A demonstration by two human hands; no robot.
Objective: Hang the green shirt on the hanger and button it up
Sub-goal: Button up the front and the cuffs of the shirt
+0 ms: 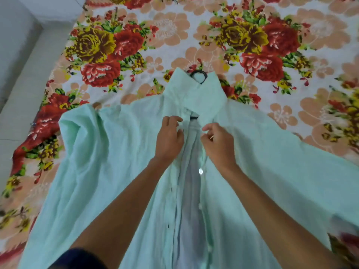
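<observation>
A pale green shirt (108,156) lies spread face up on a floral bedsheet, its front open down the middle. The dark hook of a hanger (198,74) pokes out above the collar, and a dark piece of it shows in the neck opening. My left hand (169,139) pinches the left front edge just below the collar. My right hand (218,142) pinches the right front edge opposite it. A white button (200,171) shows on the right placket below my right hand, with more buttons further down. Buttonholes run along the left placket.
The floral bedsheet (194,35) covers the bed under and beyond the shirt. A grey floor and wall (23,55) run along the bed's left edge. The sleeves spread out to both sides.
</observation>
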